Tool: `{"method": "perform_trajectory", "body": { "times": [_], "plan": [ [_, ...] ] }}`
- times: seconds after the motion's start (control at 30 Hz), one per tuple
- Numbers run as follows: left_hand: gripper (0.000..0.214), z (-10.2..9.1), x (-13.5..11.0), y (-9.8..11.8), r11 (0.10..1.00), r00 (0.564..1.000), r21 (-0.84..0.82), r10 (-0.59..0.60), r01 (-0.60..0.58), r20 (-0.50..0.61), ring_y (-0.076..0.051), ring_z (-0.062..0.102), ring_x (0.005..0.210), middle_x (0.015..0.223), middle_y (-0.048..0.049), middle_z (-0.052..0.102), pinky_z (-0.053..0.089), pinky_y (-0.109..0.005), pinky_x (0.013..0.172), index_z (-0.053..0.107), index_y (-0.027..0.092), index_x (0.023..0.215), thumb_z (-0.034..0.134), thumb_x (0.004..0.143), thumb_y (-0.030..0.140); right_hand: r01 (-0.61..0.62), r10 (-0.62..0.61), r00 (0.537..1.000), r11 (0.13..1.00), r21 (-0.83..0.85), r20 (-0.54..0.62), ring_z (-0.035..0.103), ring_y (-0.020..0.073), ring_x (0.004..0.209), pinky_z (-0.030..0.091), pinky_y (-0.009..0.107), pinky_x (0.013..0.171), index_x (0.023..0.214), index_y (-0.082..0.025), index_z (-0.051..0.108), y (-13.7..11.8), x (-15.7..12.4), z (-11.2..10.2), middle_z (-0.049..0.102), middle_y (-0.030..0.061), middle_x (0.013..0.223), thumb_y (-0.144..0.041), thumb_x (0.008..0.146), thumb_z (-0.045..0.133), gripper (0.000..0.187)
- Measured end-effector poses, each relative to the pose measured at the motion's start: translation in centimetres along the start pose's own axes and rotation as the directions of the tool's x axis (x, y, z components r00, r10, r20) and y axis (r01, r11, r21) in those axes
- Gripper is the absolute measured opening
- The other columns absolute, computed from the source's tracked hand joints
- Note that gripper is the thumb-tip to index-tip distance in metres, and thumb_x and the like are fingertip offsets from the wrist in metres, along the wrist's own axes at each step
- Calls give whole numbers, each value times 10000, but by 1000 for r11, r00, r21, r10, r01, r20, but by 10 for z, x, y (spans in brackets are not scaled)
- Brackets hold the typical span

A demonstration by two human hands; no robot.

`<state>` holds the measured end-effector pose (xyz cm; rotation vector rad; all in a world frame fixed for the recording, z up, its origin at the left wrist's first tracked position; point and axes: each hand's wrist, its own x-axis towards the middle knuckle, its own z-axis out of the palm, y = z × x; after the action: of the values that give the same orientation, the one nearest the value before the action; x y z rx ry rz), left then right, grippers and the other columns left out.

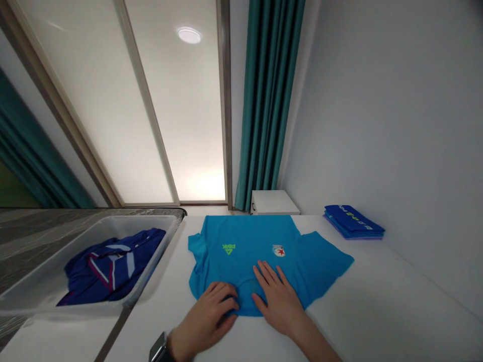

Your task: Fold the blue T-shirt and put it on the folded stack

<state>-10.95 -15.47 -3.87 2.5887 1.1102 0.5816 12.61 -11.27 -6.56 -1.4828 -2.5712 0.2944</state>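
Note:
A blue T-shirt (249,236) lies spread on the white table (162,322), with a green logo on its left part and a round crest with a red star on its right part. Its right sleeve area fans out flat; the left side is bunched a little. My left hand (211,311), with a watch on the wrist, has its fingers curled over the shirt's near edge, the thumb at the rim. My right hand (279,299) rests flat on the shirt just below the crest, fingers stretched out.
A translucent plastic bin (166,226) at the left holds dark blue clothing (109,266) with white and red stripes. Folded blue garments (352,223) are stacked at the back right beside the wall. A small white cabinet (274,202) stands beyond the table, before a teal curtain (269,100).

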Motion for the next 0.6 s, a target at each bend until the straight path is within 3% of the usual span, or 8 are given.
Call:
{"method": "perform_trajectory", "body": {
  "times": [0.2, 0.6],
  "plan": [
    [106, 5, 2, -5, 1000, 999, -3, -2, 2, -44, -184, 576, 930, 976, -40, 640, 437, -331, 834, 585, 199, 922, 490, 954, 162, 18, -18, 1000, 999, 42, 10, 160, 247, 1476, 115, 501, 1205, 1536, -240, 234, 5, 0, -2, 180, 32, 1600, -541, 977, 334, 642],
    [133, 3, 2, -2, 999, 999, -38, -32, 30, -42, -185, 579, 888, 925, -39, 639, 429, -333, 808, 574, 202, 867, 472, 941, 159, 5, -6, 1000, 1000, 21, 13, 135, 251, 1481, 75, 509, 1206, 1542, -248, 206, 1, -3, -2, 161, 33, 1604, -544, 976, 328, 651]
  ]
}}
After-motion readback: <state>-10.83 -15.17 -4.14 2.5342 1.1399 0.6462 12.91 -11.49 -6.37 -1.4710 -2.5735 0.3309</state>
